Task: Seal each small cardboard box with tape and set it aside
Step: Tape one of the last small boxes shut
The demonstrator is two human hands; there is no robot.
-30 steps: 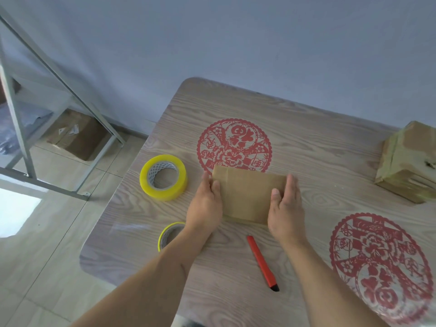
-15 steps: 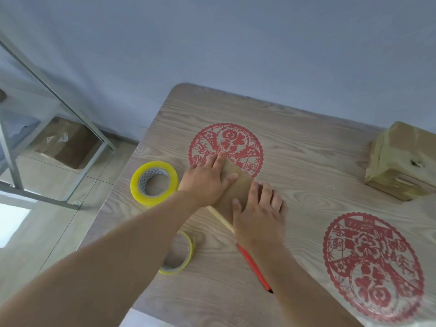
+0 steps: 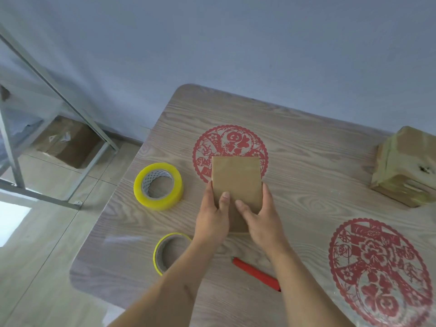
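A small brown cardboard box lies flat on the wooden table, its long side pointing away from me, partly over a red paper-cut decal. My left hand grips its near left edge, thumb on top. My right hand grips the near right edge, thumb on top as well. A thick roll of yellowish clear tape lies left of the box. A thinner, nearly used roll sits nearer me, partly behind my left forearm.
A red utility knife lies between my forearms. A stack of taped boxes stands at the far right. Another red decal is at the right front. Left of the table are floor, a metal rack and a carton.
The box has been turned from lying crosswise to lengthwise. Both hands went from pressing flat on its top to gripping its near sides.
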